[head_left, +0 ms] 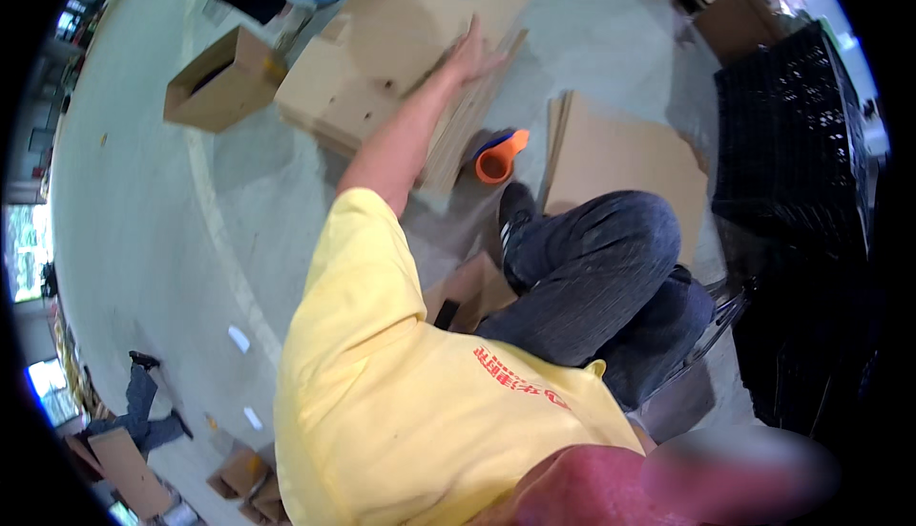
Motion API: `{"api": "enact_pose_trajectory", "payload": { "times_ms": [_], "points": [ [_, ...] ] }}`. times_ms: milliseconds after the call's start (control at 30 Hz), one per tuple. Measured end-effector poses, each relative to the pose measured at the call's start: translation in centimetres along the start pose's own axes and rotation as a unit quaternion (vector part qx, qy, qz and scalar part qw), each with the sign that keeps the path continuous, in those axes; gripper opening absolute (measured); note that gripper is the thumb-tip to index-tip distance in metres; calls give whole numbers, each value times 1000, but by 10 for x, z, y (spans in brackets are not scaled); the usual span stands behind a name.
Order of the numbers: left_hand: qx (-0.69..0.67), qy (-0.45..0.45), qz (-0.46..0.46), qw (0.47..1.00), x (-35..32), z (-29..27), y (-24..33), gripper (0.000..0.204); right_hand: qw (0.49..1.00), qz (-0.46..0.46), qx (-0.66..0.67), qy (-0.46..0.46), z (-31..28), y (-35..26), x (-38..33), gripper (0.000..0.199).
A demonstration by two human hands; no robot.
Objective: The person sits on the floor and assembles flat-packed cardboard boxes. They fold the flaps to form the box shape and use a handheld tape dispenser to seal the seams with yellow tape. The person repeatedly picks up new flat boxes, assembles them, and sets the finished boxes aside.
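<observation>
My left hand [468, 56] reaches out to a stack of flat, brown cardboard boxes [391, 30]. The hand lies at the stack's right edge, its fingers spread and holding nothing. Small dark holes show in the top sheet. An orange tape dispenser [495, 165] with a bit of blue on it rests on the floor beside the stack, left of a second pile of flat cardboard [620, 154]. My right hand is out of view.
An opened carton [224, 82] stands left of the stack. Black plastic crates [792, 135] rise at the right, near my bent knee [630, 225]. Another carton [472, 287] sits by my shoe [516, 206]. A person's legs [141, 402] show at the lower left.
</observation>
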State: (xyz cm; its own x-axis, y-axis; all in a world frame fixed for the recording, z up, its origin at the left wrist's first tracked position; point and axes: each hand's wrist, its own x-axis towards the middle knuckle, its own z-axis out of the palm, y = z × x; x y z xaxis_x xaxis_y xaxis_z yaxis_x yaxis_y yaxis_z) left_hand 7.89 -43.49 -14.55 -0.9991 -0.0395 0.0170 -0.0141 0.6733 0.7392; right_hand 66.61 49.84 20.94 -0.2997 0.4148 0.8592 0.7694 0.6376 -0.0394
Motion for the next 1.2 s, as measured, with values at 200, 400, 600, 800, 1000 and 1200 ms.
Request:
{"api": "enact_pose_trajectory", "payload": {
  "times_ms": [200,400,600,800,1000,1200],
  "points": [
    [-16,131,-23,991,-66,-62,23,95,958,13,157,-240,171,-193,-90,55],
    [201,187,-39,961,-130,-75,-23,71,744,-263,442,-427,175,-510,-215,49],
    [283,194,14,939,-194,-27,-12,64,508,-363,477,-618,158,-729,-342,51],
    [222,306,-82,922,-201,-24,-7,68,400,-255,511,-717,120,-864,-439,63],
    [-252,510,-286,771,-248,12,-77,63,392,-52,575,-716,113,-914,-481,63],
    [-365,304,-249,844,-283,45,-157,64,413,-296,652,-562,75,-921,-516,31]
  ]
}}
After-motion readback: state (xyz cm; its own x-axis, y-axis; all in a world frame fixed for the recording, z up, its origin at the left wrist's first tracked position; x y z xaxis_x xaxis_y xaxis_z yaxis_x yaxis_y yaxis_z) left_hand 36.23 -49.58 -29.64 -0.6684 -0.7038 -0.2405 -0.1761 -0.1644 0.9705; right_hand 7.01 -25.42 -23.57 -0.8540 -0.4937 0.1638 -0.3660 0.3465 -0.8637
